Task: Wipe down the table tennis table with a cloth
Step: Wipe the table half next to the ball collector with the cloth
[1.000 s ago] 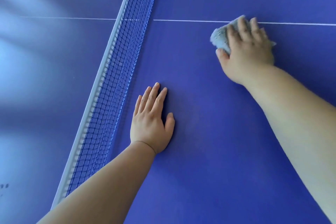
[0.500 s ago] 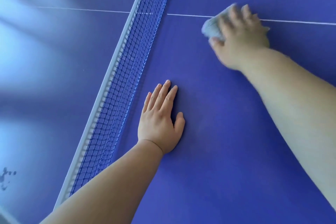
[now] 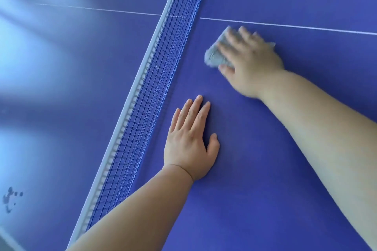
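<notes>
1. The person leans over a blue table tennis table (image 3: 265,169) with both bare arms out.
2. The right hand (image 3: 246,61) is on a grey cloth (image 3: 213,57). Its fingers are spread over the top of the cloth, and its thumb tucks in at the near edge. So the hand holds the bunched-up cloth and presses it down on the table.
3. This hand and the cloth look blurry.
4. The cloth sits on the table top on the person's side of the net (image 3: 155,87). It is near the net but not touching it. It is just below the thin white line (image 3: 285,25) that runs across the table.
5. The left hand (image 3: 189,142) lies flat on the table, palm down. Its fingers are straight and close together, and the thumb sticks out to the side. It holds nothing.
6. The left hand is just beside the bottom of the net, and nearer to the person than the cloth.
7. Across the net, the other half of the table shines with light. Some small dark marks (image 3: 10,199) sit on it.
</notes>
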### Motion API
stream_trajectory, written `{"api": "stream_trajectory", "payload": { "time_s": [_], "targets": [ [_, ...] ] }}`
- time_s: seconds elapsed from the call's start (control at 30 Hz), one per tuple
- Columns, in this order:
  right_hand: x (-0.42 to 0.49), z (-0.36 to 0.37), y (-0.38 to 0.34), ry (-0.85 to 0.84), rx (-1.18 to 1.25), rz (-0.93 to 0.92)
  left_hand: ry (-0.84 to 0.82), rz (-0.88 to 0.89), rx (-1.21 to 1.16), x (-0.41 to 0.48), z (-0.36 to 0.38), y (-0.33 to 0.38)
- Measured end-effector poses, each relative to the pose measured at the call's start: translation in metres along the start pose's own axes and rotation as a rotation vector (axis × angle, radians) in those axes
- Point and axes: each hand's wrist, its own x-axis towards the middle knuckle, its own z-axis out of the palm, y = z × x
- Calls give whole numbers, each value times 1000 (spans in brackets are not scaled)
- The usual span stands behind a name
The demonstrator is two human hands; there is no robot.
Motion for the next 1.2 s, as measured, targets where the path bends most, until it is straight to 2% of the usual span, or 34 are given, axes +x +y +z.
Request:
{"api": "stream_trajectory", "payload": {
  "time_s": [0.1,0.17,0.2,0.33,0.4,0.57,0.67,0.73,0.83,0.9,0.97,1.07,1.13,1.2],
  "targets": [
    [-60,15,-21,-43,26,-273,12,8,-18,1,1,-1],
    [-67,16,-12,-70,24,-312,16,9,-20,1,1,-1],
    [-57,13,-1,-57,10,-261,13,9,-15,1,1,-1],
    [-15,-3,48,13,-39,159,7,3,-11,-1,2,-1],
    [-28,-1,34,22,-37,213,0,10,-10,-1,3,-2],
    [-136,26,-45,-19,52,-166,-2,-51,-63,-3,-2,-1],
    [-155,21,-41,-123,36,-251,36,-85,-170,-9,-10,0],
    [-129,13,-19,-102,-15,-109,61,-129,-235,-9,-14,-4],
    [-74,0,6,-86,-101,250,75,-200,-211,4,-22,-32],
    [-61,0,-12,-69,-73,334,35,-155,-141,12,-31,-60],
    [-73,13,-51,-33,-45,138,-14,-91,-105,16,-36,-84],
    [-105,33,-91,-79,13,-225,-20,-115,-131,16,-34,-94],
    [-87,32,-77,-86,20,-264,-13,-124,-135,18,-30,-94],
    [-43,26,-51,-42,-10,-103,-15,-128,-114,19,-28,-97]
  ]
}}
